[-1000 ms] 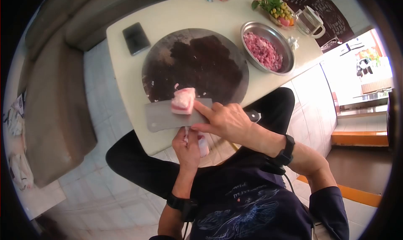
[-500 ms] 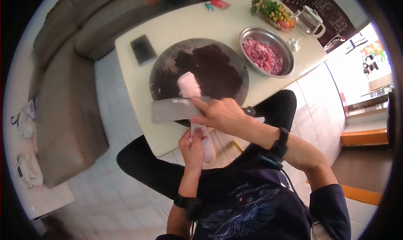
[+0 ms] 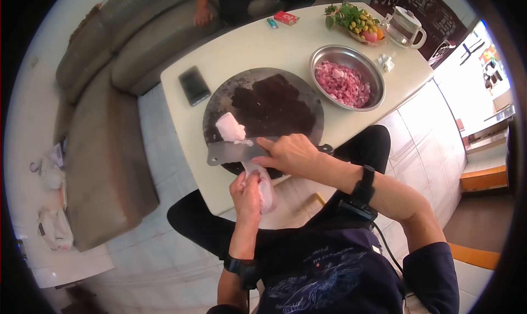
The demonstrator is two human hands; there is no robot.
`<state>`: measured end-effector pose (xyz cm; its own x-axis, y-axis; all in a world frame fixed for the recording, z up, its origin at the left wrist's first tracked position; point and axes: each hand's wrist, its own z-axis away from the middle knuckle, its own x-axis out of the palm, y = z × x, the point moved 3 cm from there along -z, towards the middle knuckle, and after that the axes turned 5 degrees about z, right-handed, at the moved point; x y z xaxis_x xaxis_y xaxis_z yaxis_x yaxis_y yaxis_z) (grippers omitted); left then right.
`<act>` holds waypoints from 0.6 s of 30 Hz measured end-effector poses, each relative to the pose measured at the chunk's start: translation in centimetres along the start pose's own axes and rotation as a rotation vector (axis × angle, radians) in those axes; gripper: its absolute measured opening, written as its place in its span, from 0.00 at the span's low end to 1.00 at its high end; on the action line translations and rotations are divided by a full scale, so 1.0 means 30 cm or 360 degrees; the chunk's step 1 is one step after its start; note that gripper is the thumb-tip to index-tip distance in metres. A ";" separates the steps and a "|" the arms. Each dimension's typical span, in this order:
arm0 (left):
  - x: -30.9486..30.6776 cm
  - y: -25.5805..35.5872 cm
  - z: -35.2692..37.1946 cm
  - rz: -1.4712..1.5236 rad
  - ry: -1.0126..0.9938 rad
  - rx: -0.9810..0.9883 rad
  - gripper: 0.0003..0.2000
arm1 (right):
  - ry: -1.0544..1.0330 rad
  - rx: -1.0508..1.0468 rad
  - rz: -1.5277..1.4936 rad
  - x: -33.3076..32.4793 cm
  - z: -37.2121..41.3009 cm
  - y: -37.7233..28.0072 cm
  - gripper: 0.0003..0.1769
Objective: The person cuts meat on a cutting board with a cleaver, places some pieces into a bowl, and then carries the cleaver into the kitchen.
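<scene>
- The pale pink, elongated strip of fatty meat [image 3: 265, 197] lay against the fingers of the left hand [image 3: 246, 196], which was closed on it; it ran lengthwise from the blade toward the person's lap.
- The right hand [image 3: 293, 153] was wrapped around the broad grey steel cleaver [image 3: 228, 153], fingers reaching onto the blade, which lay crosswise to the strip, just beyond the left hand.
- A pale pink, blocky chunk of meat [image 3: 230, 128] rested on the round dark chopping board [image 3: 269, 102], just past the blade's far side and nearer the cleaver than the left hand.
- The strip's lower end appeared to overhang the cream worktop's [image 3: 185, 128] near edge.
- Board surface stretched beyond the blade; the black rectangular phone [image 3: 194, 86] bordered it far left, the round steel bowl [image 3: 381, 94] far right.
</scene>
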<state>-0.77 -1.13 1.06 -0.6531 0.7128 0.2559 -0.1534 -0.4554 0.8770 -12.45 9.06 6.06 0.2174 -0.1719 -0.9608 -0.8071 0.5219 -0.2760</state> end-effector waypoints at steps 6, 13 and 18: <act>-0.002 0.042 0.005 0.0098 0.0170 0.0013 0.10 | -0.0033 -0.0118 -0.0011 -0.021 -0.071 -0.008 0.28; -0.088 0.119 -0.029 0.0284 0.0044 -0.0089 0.05 | -0.0141 0.0057 -0.0056 -0.074 0.079 0.112 0.28; 0.025 0.046 0.042 -0.0054 0.0061 -0.0046 0.13 | -0.0169 0.0147 -0.0046 -0.085 0.112 0.129 0.28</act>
<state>-0.53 -0.54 2.98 -0.6747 0.7075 0.2100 -0.1968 -0.4468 0.8727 -14.29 14.32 7.34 0.3006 -0.1011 -0.9484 -0.7467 0.5937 -0.2999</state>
